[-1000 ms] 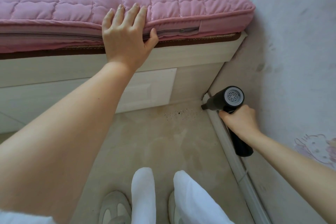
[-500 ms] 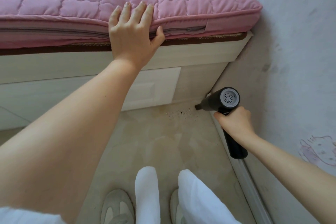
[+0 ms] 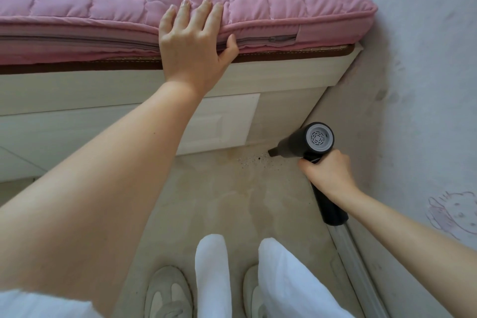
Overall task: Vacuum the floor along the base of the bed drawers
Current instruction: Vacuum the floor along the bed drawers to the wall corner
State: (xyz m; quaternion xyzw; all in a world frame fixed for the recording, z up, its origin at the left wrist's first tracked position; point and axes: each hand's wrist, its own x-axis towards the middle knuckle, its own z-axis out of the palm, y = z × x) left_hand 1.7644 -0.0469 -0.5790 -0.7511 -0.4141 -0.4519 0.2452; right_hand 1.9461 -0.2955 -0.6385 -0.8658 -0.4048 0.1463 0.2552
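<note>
At four o'clock from the bed drawers (image 3: 219,124), the right hand (image 3: 326,175) grips the handheld vacuum (image 3: 307,143) — nozzle just beside dark crumbs (image 3: 254,159) at nine o'clock. The left hand (image 3: 192,41) rests flat, fingers spread, on the mattress (image 3: 284,8). Sweeping is underway; next, I judge, a slow nudge leftward along the base.
</note>
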